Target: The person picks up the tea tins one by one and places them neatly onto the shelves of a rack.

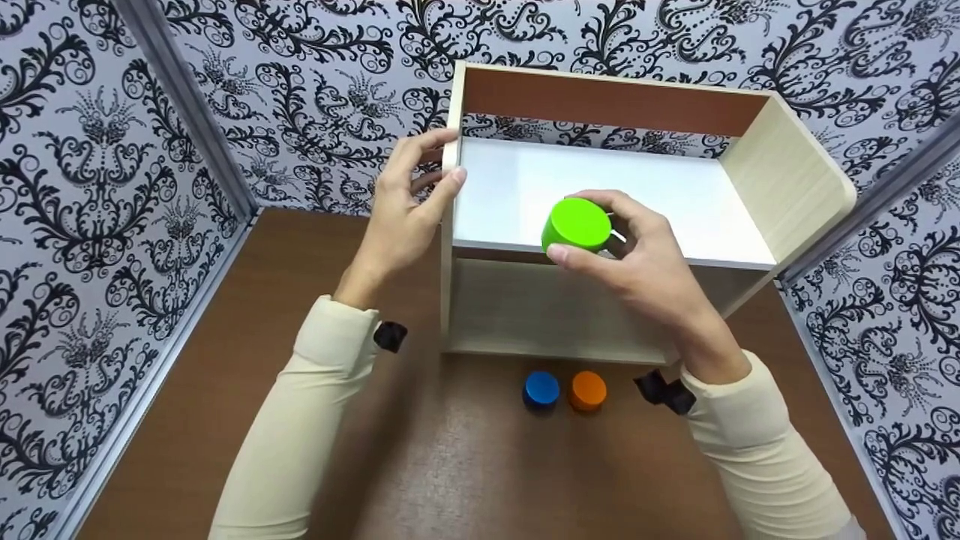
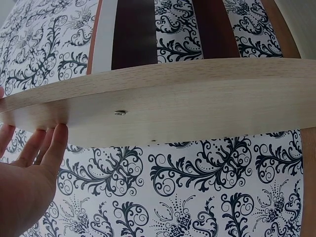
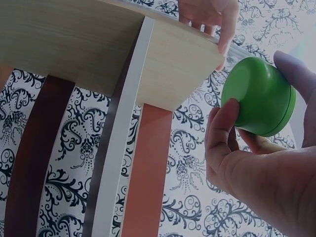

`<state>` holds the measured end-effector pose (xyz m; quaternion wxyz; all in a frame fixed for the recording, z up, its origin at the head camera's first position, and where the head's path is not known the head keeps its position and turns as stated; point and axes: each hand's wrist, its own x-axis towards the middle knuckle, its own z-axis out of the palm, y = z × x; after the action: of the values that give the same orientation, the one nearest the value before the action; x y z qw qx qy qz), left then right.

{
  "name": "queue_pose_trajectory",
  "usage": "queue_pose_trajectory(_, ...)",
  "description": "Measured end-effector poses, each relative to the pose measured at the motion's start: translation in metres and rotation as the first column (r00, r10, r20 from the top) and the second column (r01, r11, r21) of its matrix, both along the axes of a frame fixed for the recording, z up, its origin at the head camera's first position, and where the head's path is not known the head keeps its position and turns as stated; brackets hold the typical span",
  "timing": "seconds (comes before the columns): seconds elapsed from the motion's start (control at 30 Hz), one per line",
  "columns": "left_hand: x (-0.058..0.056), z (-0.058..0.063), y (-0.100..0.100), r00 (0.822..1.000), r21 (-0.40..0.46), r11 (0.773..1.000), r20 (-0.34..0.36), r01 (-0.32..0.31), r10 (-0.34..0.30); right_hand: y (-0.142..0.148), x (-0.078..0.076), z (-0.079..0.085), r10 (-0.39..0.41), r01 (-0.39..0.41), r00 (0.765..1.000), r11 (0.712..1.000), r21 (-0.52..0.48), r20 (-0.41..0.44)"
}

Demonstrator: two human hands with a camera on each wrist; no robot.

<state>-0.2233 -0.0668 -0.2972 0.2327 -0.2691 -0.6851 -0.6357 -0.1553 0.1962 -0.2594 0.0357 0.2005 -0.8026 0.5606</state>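
My right hand [image 1: 649, 259] grips a round green lidded container [image 1: 577, 223] between thumb and fingers, held above the front edge of the shelf unit's white top shelf [image 1: 637, 184]. In the right wrist view the green container [image 3: 256, 96] shows its smooth side and a lid seam. At the left, my left hand [image 1: 409, 202] pinches the upright side panel [image 1: 453, 112] of the unit, thumb on its inner face and fingers outside. The left wrist view shows those fingertips [image 2: 60, 136] against the pale wood panel [image 2: 173, 108].
A blue round container [image 1: 541, 389] and an orange one [image 1: 587, 391] stand side by side on the brown tabletop [image 1: 465, 465], in front of the unit. The unit's right side panel [image 1: 795, 165] rises at the far end. Patterned walls [image 1: 315, 82] enclose the table behind and at both sides.
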Motion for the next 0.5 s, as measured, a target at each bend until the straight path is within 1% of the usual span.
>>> queue_pose_trajectory(0.23, 0.000, -0.001, 0.000, 1.000, 0.006, 1.000, -0.006, 0.001, -0.001, -0.003, -0.009, 0.006, 0.004, -0.003, 1.000, 1.000, 0.009, -0.030)
queue_pose_trajectory(0.5, -0.001, 0.000, -0.001, 1.000, -0.006, 1.000, -0.006, -0.002, 0.002, -0.006, -0.017, 0.013, -0.015, 0.015, 1.000, 0.999, 0.044, -0.011)
